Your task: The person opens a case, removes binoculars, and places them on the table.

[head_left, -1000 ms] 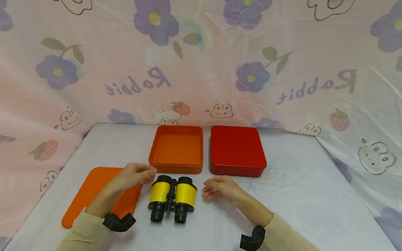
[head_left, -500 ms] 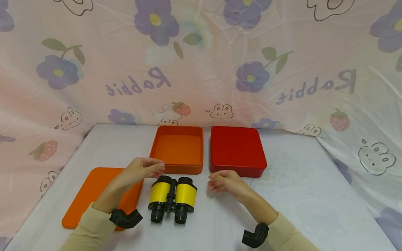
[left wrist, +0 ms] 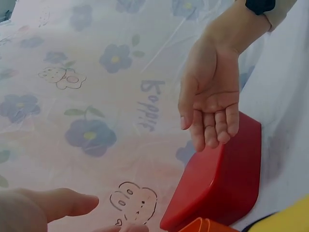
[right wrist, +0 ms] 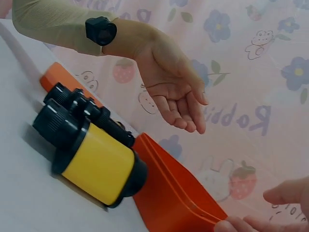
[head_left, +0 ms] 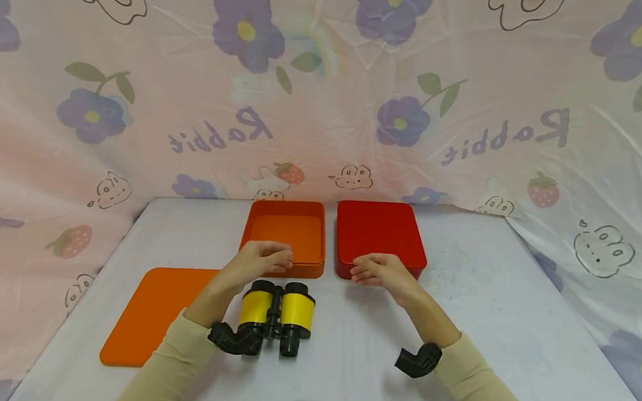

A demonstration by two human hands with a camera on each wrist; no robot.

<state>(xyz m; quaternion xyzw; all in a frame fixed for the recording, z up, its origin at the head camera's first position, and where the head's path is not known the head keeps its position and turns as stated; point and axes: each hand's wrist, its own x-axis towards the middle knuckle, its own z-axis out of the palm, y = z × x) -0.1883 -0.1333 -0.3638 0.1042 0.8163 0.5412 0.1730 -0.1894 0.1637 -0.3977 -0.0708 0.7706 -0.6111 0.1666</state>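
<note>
My left hand (head_left: 264, 259) hovers over the near rim of the open orange box (head_left: 310, 270), its fingers relaxed and holding nothing. Over the near edge of the red box (head_left: 382, 229) is my right hand (head_left: 385, 272), loosely bent and also holding nothing. Yellow and black binoculars (head_left: 297, 312) lie on the table just in front of the orange box, partly covered by the left wrist's black camera in the head view. In the right wrist view, the binoculars (right wrist: 99, 164) rest right beside the orange box (right wrist: 169, 193), with the left hand (right wrist: 174, 92) above.
A flat orange lid (head_left: 151, 313) lies at the left of the white table (head_left: 338, 373), partly behind my left forearm. The red box stands beside the orange one at the back. A patterned cloth (head_left: 327, 103) hangs behind the table.
Both hands have moved forward and to the right, the left from beside the binoculars to over the orange box, the right up to the red box. Boxes, lid and binoculars have stayed put.
</note>
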